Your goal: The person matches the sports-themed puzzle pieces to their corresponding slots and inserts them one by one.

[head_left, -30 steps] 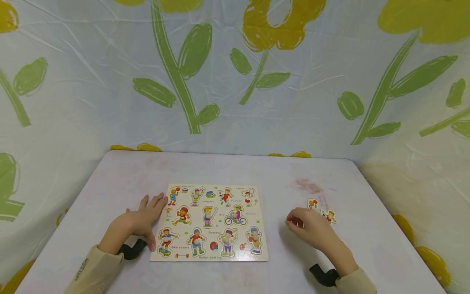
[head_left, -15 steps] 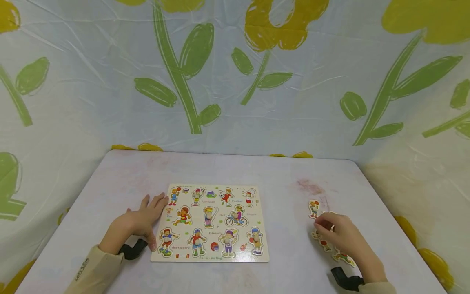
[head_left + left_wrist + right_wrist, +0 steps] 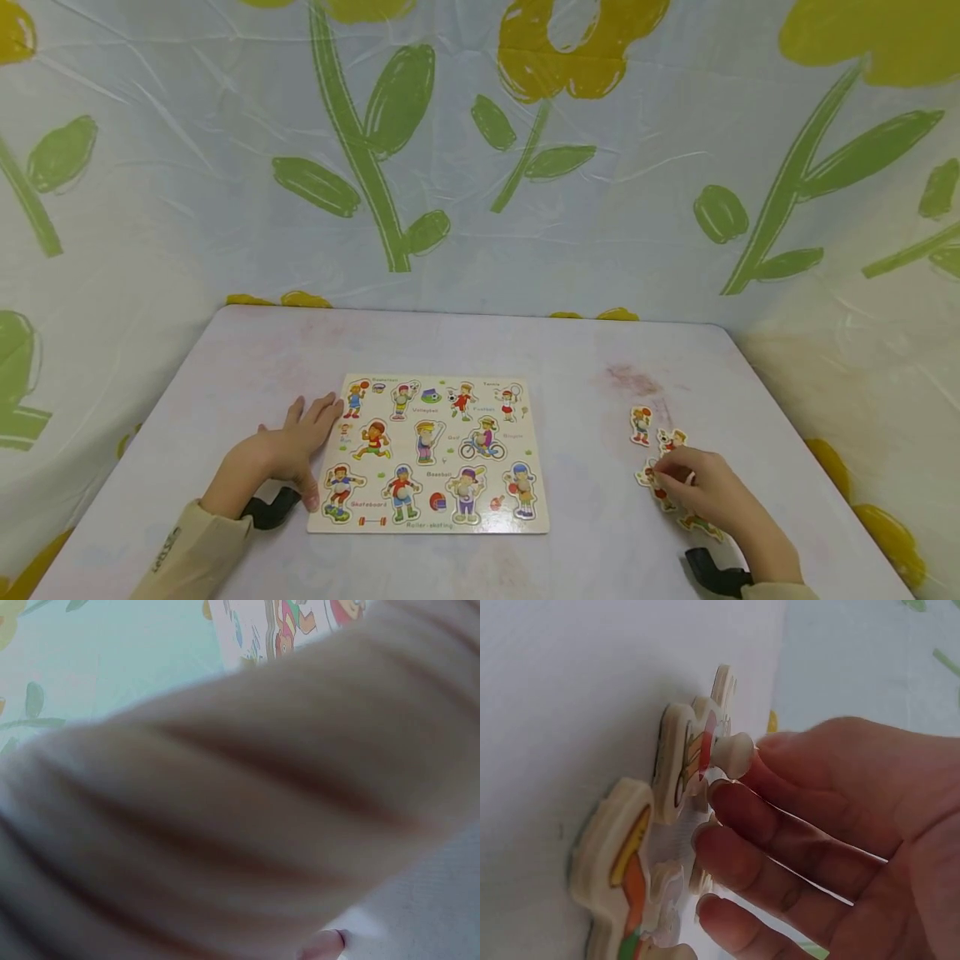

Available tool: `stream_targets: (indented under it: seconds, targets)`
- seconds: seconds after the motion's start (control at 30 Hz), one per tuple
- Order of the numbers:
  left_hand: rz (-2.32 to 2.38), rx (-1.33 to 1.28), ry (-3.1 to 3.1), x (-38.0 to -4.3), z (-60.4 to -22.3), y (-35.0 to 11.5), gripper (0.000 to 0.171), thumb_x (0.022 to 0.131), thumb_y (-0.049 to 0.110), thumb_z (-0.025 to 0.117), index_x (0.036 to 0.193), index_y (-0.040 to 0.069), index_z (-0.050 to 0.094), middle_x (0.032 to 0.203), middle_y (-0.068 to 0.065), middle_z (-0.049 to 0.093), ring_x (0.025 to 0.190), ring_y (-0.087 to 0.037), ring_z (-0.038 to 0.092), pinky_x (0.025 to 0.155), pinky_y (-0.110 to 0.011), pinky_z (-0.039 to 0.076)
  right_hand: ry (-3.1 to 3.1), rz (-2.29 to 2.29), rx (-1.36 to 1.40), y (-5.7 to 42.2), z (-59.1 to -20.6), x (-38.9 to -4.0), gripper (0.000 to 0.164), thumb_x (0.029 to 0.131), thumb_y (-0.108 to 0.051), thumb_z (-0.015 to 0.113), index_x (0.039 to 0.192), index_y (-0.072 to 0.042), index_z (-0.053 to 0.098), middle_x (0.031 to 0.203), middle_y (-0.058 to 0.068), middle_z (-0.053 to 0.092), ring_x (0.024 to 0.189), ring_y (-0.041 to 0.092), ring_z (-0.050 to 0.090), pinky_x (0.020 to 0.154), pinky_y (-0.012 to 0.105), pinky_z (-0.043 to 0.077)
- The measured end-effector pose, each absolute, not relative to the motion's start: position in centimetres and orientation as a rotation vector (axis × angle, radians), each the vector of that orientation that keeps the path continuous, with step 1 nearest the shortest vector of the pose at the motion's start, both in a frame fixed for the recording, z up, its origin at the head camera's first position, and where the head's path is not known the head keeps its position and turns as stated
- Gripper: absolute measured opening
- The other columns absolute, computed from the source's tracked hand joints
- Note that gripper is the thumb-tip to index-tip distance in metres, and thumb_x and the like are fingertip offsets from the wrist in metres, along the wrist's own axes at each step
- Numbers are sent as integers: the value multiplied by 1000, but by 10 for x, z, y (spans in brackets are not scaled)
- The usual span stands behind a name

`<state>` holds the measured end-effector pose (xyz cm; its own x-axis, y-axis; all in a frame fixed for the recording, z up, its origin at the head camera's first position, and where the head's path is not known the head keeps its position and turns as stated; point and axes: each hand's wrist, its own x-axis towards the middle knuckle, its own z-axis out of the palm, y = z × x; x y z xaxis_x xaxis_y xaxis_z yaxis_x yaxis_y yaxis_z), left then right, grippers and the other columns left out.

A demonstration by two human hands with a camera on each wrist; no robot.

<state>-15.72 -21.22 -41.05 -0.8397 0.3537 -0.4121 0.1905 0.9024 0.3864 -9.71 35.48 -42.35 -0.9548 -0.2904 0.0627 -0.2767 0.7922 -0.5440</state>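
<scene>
A wooden knob puzzle board (image 3: 519, 454) with printed sports figures lies flat on the table. My left hand (image 3: 288, 446) rests along its left edge, fingers spread and fairly straight, thumb at the near corner. To the right of the board, my right hand (image 3: 697, 485) is over a small group of loose puzzle pieces. Its thumb and index finger pinch the pale knob (image 3: 733, 754) of a tennis-player puzzle piece (image 3: 676, 761), which stays close to the tabletop. The other fingers are bent beneath. In the left wrist view, a blurred forearm or hand hides most of the scene.
Around my right hand lie a basketball-player piece (image 3: 641, 426), a footballer piece (image 3: 673, 438) and a runner piece (image 3: 703, 527). The white table (image 3: 450, 342) meets a flower-printed cloth (image 3: 622, 208) at the back. Dark wrist camera mounts (image 3: 716, 573) sit under both wrists.
My right hand has moved right and toward me, from beside the loose pieces, past the footballer, down to the tennis-player piece's knob. My left hand and the board have stayed put.
</scene>
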Motion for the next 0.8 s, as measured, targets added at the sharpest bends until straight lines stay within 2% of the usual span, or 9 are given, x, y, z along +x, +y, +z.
stream_targets:
  seconds: [0.17,0.33,0.8]
  targets:
    - [454,386,2584,-158,-412,-212,146,42,30,99,156,0,14,162,-23,3,141,-60,-5,85,-90,4,2964,-916,-524,355,-428,-97,16,78,-2,80,86,-11,70,76,-13,60,67,-1,53,55,24,47]
    - [459,375,2583,-159,-414,-213,147,41,31,99,156,1,13,162,-23,2,141,-60,-5,86,-90,3,3014,-957,-589,354,-433,-97,22,73,5,79,83,-10,67,74,-13,59,65,-1,52,53,24,47]
    - [444,383,2580,-160,-414,-213,148,41,32,98,157,1,13,163,-23,2,141,-60,-5,85,-90,5,2970,-865,-409,349,-427,-95,19,75,0,81,83,-10,66,73,-8,58,65,1,51,56,25,47]
